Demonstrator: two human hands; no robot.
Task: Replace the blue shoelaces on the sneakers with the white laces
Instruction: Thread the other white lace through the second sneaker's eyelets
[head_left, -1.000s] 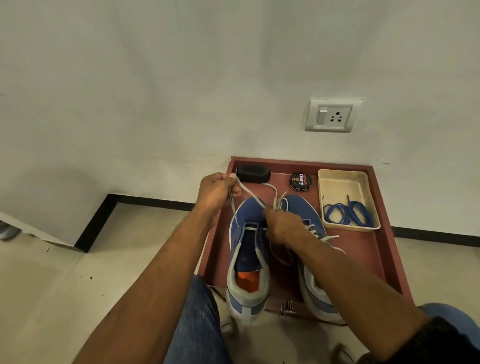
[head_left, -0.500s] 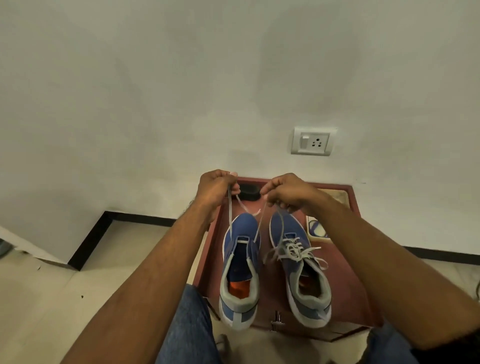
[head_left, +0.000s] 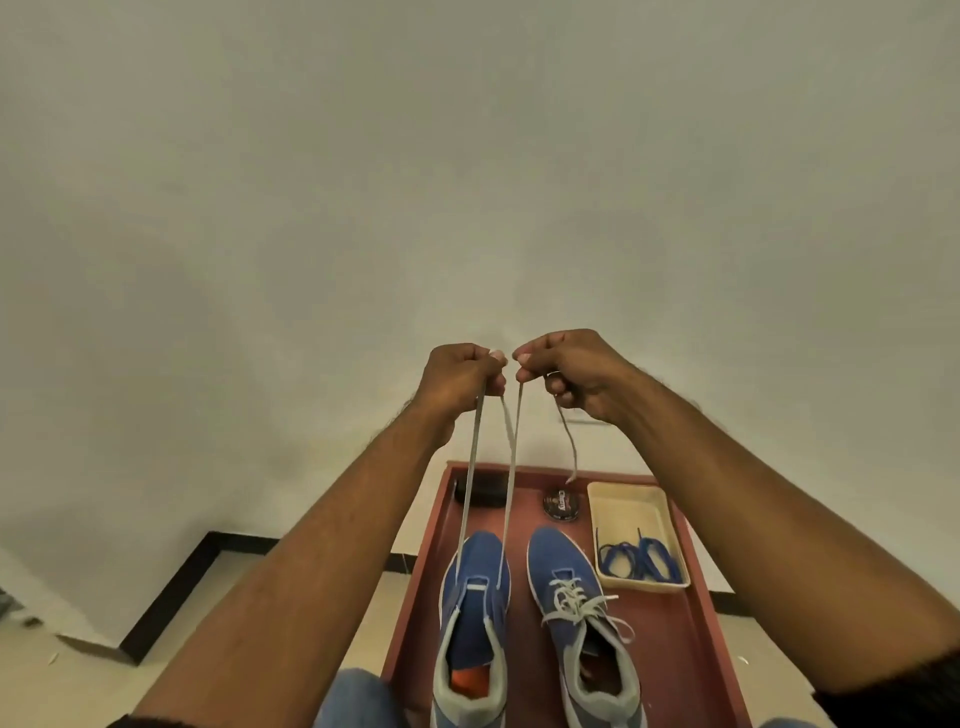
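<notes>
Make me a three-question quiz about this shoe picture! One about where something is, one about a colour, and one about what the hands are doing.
1. Where are the blue laces?
A. in the cream tray
B. on the floor
C. in the left sneaker

2. What colour is the lace being pulled up?
A. red
B. white
C. green

3. What are the left hand and right hand doing?
A. resting flat on the tray
B. holding the round tin
C. pinching the lace ends, raised high

Answers:
1 A, they lie coiled inside the cream tray.
2 B, both strands rising from the left sneaker are white.
3 C, each hand pinches one end above the sneakers.
</notes>
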